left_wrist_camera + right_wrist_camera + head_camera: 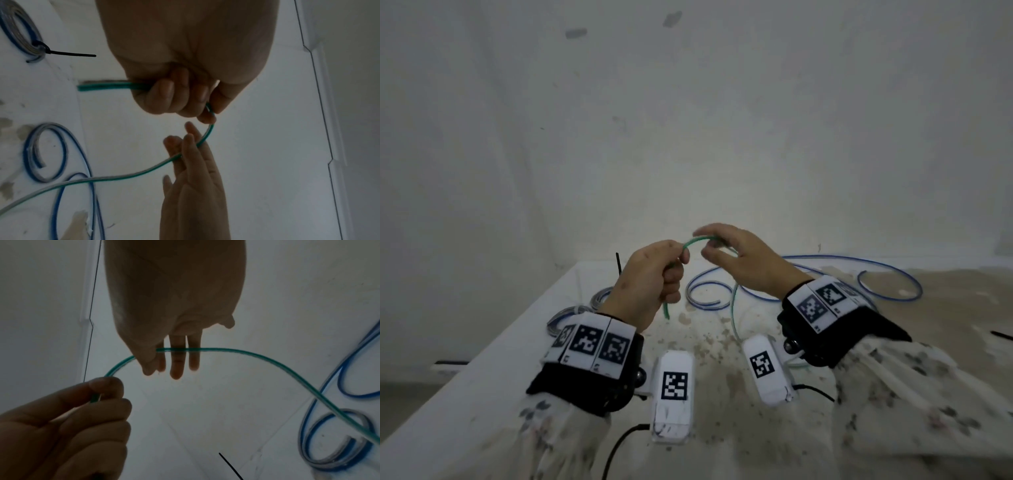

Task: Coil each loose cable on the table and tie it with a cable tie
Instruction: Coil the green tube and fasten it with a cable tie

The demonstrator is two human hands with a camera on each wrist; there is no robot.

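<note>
The green cable (733, 310) was up in the air above the table (482, 370), held between both hands. The left hand (650, 284) was curled tight around it near its end, and the short end stuck out below the fist. From there the cable bent over in an arch to the right hand (743, 260). That hand's fingers (176, 360) were straight, and the cable lay across them with the thumb by it. The rest hung down to the table. Farther back lay a loose blue cable (887, 284). At the far left sat a coiled cable (20, 34) tied with a black cable tie (69, 53).
</note>
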